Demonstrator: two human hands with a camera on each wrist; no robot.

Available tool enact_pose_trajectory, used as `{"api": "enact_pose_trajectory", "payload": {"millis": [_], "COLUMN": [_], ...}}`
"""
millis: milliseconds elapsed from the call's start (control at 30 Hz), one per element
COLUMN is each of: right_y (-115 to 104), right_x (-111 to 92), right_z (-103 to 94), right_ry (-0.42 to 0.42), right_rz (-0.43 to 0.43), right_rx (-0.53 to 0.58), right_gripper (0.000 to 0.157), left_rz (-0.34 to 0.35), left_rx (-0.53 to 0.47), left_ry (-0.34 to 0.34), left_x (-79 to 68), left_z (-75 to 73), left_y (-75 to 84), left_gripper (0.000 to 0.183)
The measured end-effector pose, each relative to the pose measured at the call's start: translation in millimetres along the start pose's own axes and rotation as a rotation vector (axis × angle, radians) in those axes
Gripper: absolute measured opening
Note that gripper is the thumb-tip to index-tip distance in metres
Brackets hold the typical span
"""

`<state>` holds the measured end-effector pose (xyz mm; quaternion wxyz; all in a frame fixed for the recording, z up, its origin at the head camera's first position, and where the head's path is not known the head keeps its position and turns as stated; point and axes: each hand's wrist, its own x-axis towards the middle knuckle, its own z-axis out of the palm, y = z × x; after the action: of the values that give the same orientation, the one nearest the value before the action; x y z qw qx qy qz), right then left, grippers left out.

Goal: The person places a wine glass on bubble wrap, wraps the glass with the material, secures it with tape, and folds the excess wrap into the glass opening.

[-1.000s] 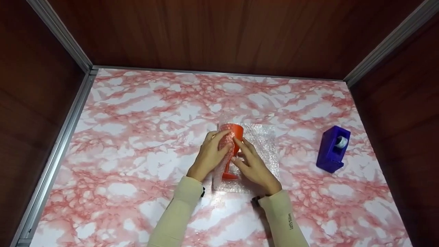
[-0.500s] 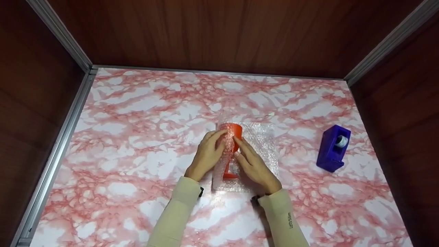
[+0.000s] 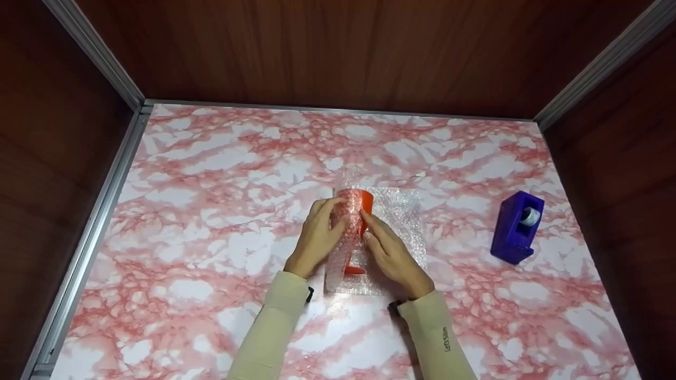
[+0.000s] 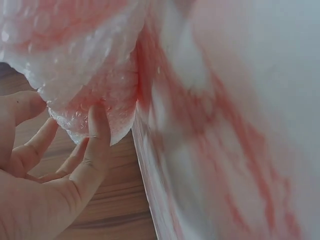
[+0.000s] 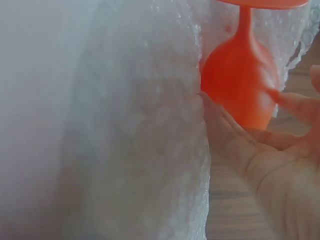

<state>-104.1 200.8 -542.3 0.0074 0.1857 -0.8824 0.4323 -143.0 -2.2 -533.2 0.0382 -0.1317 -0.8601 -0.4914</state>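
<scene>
An orange goblet [image 3: 367, 199] lies on a sheet of bubble wrap [image 3: 404, 211], its rim toward the back and its foot [image 3: 354, 269] toward the front. The sheet's left side is folded over the goblet's bowl and stem. My left hand [image 3: 317, 237] holds this fold against the bowl; the left wrist view has thumb and fingers about the bubbly film [image 4: 95, 60]. From the other side, my right hand [image 3: 393, 256] grips the bare part of the bowl [image 5: 240, 75], thumb and fingers on it in the right wrist view.
A purple tape dispenser [image 3: 511, 229] with a roll of tape [image 3: 529, 216] stands at the right of the pink-and-white marbled table [image 3: 222, 174]. Dark wood-look panels [image 3: 338, 53] with metal rails enclose the back and both sides.
The folded bubble wrap has come further right over the goblet, covering more of its bowl and stem. My left hand has shifted slightly left; the right stays nearly in place.
</scene>
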Motion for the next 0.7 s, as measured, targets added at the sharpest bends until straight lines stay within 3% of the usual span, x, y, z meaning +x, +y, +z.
{"api": "enact_pose_trajectory", "payload": {"millis": [233, 500, 700], "right_y": [0.2, 0.5, 1.2], "right_x": [0.3, -1.9, -3.2], "right_z": [-0.9, -3.4, -4.1], "right_ry": [0.054, 0.024, 0.011], "right_rz": [-0.015, 0.012, 0.016], "right_rx": [0.005, 0.024, 0.048], "right_gripper": [0.046, 0.048, 0.049], "left_rz": [-0.046, -0.016, 0.001], "left_rx": [-0.001, -0.073, -0.074], "left_ry": [-0.027, -0.054, -0.07], "left_x": [-2.5, -2.5, -0.4], "left_z": [0.7, 3.2, 1.3], "left_y": [-3.6, -5.8, -4.6], "left_gripper": [0.049, 0.04, 0.039]}}
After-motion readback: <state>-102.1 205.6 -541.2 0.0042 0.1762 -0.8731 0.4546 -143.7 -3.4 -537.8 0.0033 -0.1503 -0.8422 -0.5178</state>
